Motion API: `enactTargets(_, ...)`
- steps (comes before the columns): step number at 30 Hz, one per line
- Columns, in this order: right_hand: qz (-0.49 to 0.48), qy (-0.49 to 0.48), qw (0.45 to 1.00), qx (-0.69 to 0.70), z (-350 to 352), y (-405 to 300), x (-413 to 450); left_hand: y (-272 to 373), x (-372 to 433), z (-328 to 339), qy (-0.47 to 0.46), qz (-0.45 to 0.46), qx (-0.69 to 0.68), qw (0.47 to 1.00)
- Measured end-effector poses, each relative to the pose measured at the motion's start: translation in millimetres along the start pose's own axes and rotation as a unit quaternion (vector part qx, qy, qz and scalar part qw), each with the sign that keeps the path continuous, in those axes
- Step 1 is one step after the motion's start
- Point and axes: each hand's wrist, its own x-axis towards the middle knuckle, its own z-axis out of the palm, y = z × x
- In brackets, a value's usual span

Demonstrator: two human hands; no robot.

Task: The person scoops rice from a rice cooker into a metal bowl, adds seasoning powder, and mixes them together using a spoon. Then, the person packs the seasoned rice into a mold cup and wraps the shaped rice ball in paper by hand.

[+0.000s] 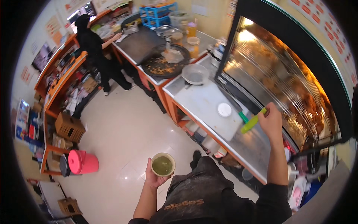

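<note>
My left hand (157, 177) is wrapped around a small cream bowl (174, 171) of green liquid (162, 165), held over the floor at my waist. Over the counter, my right hand (270, 121) grips a lime-green utensil (249, 125) that looks flat; its exact kind is unclear. Just beyond its lower end lies the green handle (243, 117) of a knife, its dark blade (231, 98) alongside the cabinet. A white cutting board (205, 107) covers much of the counter. On the board rests a round white lid (224, 109). A clear plastic bowl (195, 73) stands at the board's far end.
A lit glass display cabinet (265, 75) with browned food borders the counter on the right. Beyond stands a black round pan (165, 67) with food bits. A person in black (92, 47) works at the far counter. A pink bucket (89, 162) sits on the left.
</note>
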Motion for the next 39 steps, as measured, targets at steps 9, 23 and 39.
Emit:
enactTargets(9, 0.054, 0.18, 0.982, -0.007, 48, 166, -146, -59, -12, 17, -0.015, -0.106, 0.068, 0.992)
enactTargets(23, -0.086, 0.163, 0.982, 0.047, 149, 268, -166, -211, 15, 78, -0.085, -0.091, 0.081, 0.989)
enactTargets(39, -0.435, -0.08, 0.872, -0.209, -271, 236, -216, -435, 75, 201, -0.225, 0.117, 0.275, 0.927)
